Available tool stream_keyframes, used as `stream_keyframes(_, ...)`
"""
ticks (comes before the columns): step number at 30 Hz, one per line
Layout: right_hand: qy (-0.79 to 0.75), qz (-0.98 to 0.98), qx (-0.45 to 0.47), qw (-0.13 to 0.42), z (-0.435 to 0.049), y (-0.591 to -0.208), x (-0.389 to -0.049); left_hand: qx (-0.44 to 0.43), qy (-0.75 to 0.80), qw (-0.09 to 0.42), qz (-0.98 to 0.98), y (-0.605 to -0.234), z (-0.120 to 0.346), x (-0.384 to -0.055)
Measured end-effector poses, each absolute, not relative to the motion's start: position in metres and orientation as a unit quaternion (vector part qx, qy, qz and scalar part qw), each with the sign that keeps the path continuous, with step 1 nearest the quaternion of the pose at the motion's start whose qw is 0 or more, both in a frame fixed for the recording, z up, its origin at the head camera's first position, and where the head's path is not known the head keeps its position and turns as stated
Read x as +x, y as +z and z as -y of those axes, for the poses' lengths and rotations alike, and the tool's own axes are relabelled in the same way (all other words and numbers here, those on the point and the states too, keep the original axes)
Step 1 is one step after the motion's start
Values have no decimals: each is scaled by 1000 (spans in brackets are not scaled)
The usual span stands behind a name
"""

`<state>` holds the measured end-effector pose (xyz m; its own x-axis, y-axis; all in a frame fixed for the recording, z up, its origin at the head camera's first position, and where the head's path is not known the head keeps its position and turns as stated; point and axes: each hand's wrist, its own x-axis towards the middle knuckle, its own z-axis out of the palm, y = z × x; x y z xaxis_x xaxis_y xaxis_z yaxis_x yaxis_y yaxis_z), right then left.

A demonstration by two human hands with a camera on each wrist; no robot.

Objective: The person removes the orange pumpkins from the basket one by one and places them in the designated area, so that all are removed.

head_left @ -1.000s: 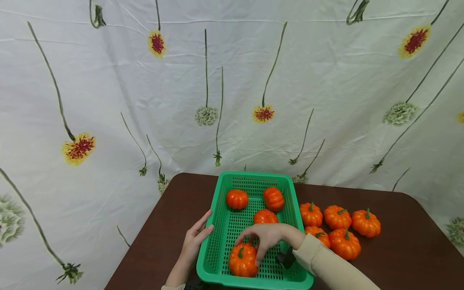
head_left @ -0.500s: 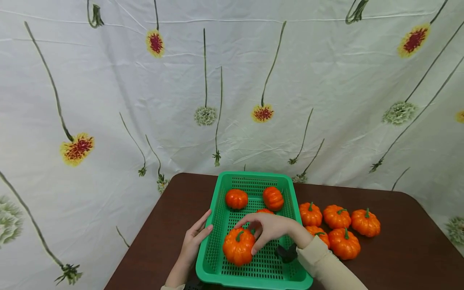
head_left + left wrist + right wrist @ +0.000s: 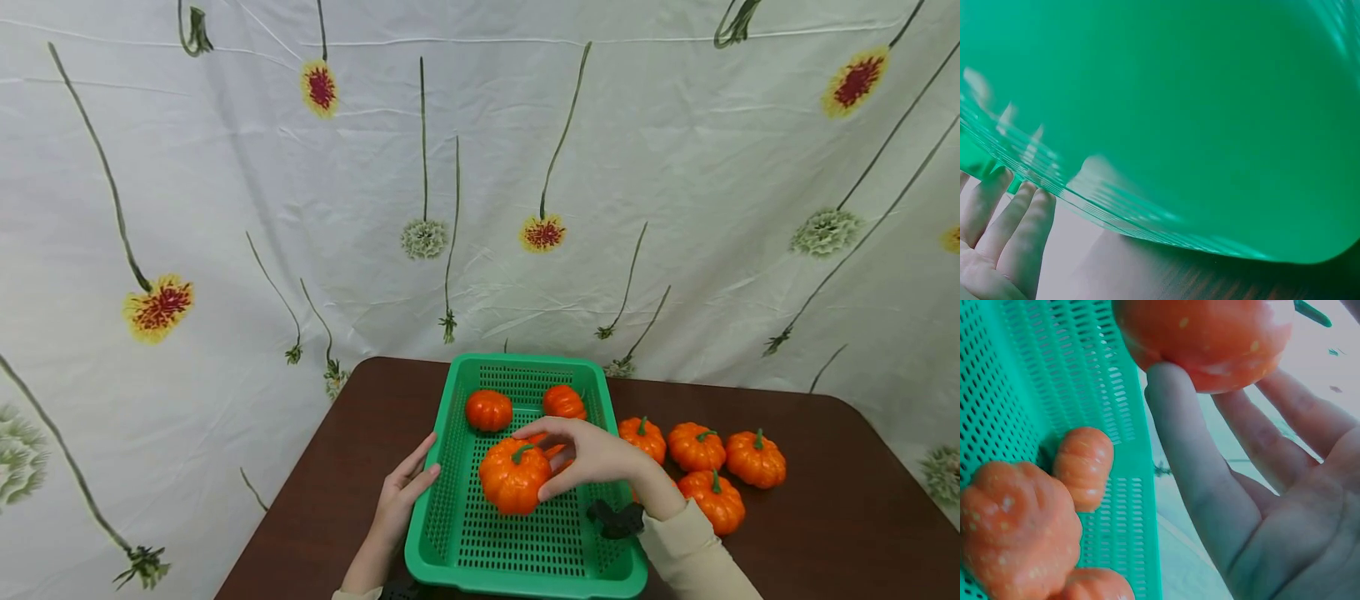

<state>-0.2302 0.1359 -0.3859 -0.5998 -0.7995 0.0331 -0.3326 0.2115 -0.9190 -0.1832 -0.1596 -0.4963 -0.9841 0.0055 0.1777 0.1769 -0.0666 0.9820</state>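
In the head view my right hand (image 3: 600, 454) pinches a small orange pumpkin (image 3: 513, 477) with a green stem, held above the floor of a green perforated basket (image 3: 525, 582). The right wrist view shows thumb and fingers against this pumpkin's sides, its stem pointing away. Inside the basket, one pumpkin (image 3: 489, 411) lies at the back left and another (image 3: 564, 402) at the back right. A third is mostly hidden behind my right hand. My left hand (image 3: 397, 500) rests against the basket's left side, its fingers (image 3: 1025, 237) nearly straight along the wall.
Right of the basket, several more pumpkins (image 3: 696, 447) sit on the dark brown table (image 3: 840, 500), one mostly hidden by my right wrist. Behind the table hangs a white cloth (image 3: 337, 208) with printed flowers. A black device (image 3: 617, 521) is strapped at my right wrist.
My right hand has lifted the pumpkin from the basket's front part, moving it up and away from me, then slightly right. The left hand has stayed at the basket's side.
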Motion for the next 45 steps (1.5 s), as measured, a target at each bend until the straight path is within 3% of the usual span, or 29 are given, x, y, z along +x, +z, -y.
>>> stream_keyframes(9,-527,-761,-341,165,-170,-387,-221,-70,-725,63,683,-499,160,-184)
stream_keyframes(20,-548,-789,-276,26,-212,-400,-202,-80,-725,64,681,-497,160,-184)
stream_keyframes(26,-563,-793,-231,-19,-229,-407,-191,-83,-723,69,682,-497,161,-184)
stream_keyframes(36,-589,-791,-151,-74,-253,-421,-178,-79,-724,68,681,-498,160,-185)
stream_keyframes(45,-625,-775,-54,-77,-273,-437,-171,-82,-725,70,681,-498,160,-185)
